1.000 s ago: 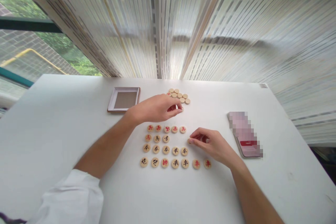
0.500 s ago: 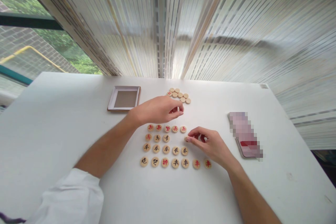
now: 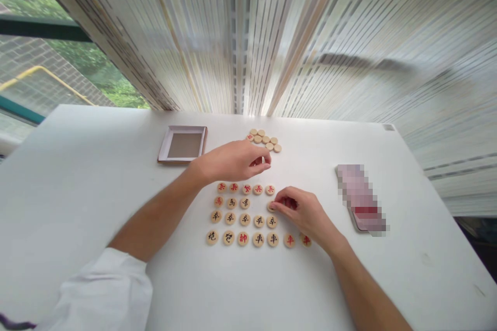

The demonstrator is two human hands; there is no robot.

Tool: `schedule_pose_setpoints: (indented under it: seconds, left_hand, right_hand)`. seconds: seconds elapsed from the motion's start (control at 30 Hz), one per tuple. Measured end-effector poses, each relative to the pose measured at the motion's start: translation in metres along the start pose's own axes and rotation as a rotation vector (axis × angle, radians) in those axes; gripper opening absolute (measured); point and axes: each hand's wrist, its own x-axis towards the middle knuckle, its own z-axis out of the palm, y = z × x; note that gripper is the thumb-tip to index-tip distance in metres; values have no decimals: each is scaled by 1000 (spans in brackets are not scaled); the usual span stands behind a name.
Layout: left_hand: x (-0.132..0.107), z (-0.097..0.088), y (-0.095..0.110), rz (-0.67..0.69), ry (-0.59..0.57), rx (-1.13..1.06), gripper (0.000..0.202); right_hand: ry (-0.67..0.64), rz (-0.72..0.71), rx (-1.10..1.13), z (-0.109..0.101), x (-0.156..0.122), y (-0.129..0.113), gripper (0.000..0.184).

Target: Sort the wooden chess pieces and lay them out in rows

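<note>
Left hand [image 3: 229, 163] curled above the white table [image 3: 97, 165], near the far cluster of wooden xiangqi pieces [image 3: 264, 140]; grip cannot be told. Right hand [image 3: 298, 209] closed, fingertips on a piece [image 3: 271, 206] in the second of four near rows [image 3: 244, 220]. Legible: red 帥 [image 3: 243, 238], black 車 [image 3: 273, 239]. Far left, shallow tray [image 3: 181, 145]; right, pixelated phone [image 3: 361, 199], label unreadable.
</note>
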Motion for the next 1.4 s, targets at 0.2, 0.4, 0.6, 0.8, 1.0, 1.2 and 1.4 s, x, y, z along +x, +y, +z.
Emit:
schedule_pose_setpoints:
  seconds: [0.2, 0.4, 0.6, 0.8, 1.0, 1.2, 1.4]
  left_hand:
    - [-2, -5, 2, -11, 0, -8, 25]
    - [-5, -13, 2, -26, 33, 17, 27]
    - [-4, -16, -21, -150, 25, 74, 28]
    - [-8, -22, -51, -410, -73, 194, 32]
    - [-10, -24, -55, -514, -228, 169, 43]
    - [-4, -16, -54, -506, -276, 242, 39]
    - [-6, -13, -63, -457, -200, 222, 28]
  right_hand:
    - [-13, 2, 22, -3, 2, 2, 21]
    - [-39, 76, 117, -14, 4, 9, 24]
    - [1, 93, 165, -17, 6, 14, 28]
    - [124, 81, 164, -18, 8, 21, 29]
    - [199, 96, 138, -19, 9, 26, 30]
    - [187, 98, 131, -20, 9, 26, 30]
    - [186, 88, 113, -21, 9, 23, 34]
